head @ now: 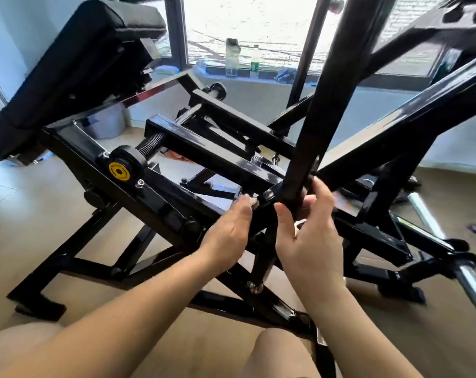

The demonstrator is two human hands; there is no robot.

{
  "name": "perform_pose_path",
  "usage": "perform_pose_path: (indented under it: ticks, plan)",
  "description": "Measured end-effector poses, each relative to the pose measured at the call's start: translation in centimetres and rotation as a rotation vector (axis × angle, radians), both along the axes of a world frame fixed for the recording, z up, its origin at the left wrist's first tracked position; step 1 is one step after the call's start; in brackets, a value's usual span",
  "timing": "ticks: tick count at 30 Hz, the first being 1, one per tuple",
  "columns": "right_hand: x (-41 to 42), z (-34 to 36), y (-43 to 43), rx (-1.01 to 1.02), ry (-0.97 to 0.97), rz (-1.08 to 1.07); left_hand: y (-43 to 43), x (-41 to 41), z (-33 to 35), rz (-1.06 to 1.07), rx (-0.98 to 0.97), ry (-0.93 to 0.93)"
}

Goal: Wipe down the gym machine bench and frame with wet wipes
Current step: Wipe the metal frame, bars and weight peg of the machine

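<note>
Now R grip (313,236) clasps the frame (326,105) upright. L grip (228,230) curls at joint, can't tell if holding.

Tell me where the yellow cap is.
In the head view, the yellow cap sits left of centre on the frame, just below the bench pad and beside the coiled spring.

Nothing legible anywhere. Round yellow sticker (118,171) on the black pivot cap of the frame (160,192): ring of dark print, too blurred to read. Green label (254,67) on the small bottle (255,54) at the window: too small to read. Pale label (404,222) low on the right side of the frame: unreadable
</note>
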State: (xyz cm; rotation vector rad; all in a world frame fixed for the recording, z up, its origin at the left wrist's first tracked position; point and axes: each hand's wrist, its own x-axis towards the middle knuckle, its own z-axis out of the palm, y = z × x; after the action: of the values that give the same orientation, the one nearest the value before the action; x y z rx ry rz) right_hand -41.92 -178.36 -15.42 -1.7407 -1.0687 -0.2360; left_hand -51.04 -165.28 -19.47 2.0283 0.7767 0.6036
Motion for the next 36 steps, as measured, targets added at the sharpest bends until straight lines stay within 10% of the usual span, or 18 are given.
perform_pose_path:
  ticks: [6,12,17,36]
  plan:
    - [0.7,-0.1,0.0,0.038,0.100,0.065,-1.8,2.4,5.2,-0.176,-0.147,-0.358]
    - [0.6,-0.9,0.2,0.073,0.069,0.032,-0.7,-1.6,-2.8,0.174,0.166,-0.220]
    - [-0.6,-2.8,-0.6,0.093,0.199,0.064,-0.8,0.7,1.1,-0.076,0.357,-0.232]
    - [-0.3,-6.2,0.7,0.076,0.176,0.052,0.0,0.6,-2.8,0.078,0.289,-0.304]
